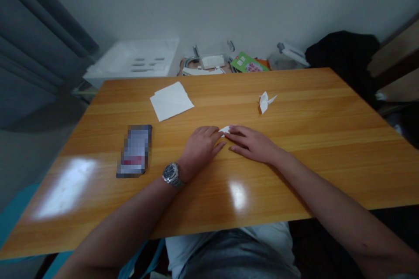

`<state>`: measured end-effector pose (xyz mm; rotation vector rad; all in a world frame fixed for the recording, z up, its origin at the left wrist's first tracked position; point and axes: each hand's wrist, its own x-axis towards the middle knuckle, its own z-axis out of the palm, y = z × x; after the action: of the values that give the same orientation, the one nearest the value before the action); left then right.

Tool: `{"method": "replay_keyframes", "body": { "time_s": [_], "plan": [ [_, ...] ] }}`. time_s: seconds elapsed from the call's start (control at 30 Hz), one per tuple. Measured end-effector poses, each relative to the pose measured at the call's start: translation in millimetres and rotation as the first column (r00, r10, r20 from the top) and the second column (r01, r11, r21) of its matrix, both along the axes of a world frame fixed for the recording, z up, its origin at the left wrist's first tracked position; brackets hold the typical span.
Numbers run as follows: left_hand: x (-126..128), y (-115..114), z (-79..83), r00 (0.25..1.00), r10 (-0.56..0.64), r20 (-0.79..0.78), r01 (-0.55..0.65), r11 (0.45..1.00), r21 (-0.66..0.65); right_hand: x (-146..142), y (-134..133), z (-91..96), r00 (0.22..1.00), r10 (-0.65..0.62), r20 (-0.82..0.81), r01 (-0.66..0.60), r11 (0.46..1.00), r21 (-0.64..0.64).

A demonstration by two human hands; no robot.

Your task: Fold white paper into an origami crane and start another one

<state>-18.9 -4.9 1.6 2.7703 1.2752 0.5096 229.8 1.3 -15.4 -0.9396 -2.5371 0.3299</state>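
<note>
Bare forearms (322, 187) lie across the near part of a wooden table (310, 135), a watch (171, 174) on the left wrist. Between the fingertips, near the table's middle, is a small white folded paper (225, 130). The left hand (201, 146) and right hand (252, 143) touch it with fingers loosely bent; whether they pinch or merely press, I cannot tell. Left of them lies a blurred phone (135, 150); farther off, white sheets (172, 101) and, to the right, a paper crane (264, 102).
</note>
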Motion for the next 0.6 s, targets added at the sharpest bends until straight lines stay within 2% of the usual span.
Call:
{"method": "replay_keyframes", "body": {
  "time_s": [0.37, 0.6],
  "plan": [
    [-3, 9, -3.4, 1.0, 0.006, 0.02, -0.006, 1.0, -0.016, -3, 3, 1.4, 0.996, 0.001, -0.093, -0.002, 1.0, -0.004],
    [-4, 11, -5.7, 0.999, -0.011, 0.048, 0.013, 0.999, -0.042, -1, 9, -1.8, 0.987, -0.046, -0.153, 0.05, 0.999, 0.022]
  ]
}}
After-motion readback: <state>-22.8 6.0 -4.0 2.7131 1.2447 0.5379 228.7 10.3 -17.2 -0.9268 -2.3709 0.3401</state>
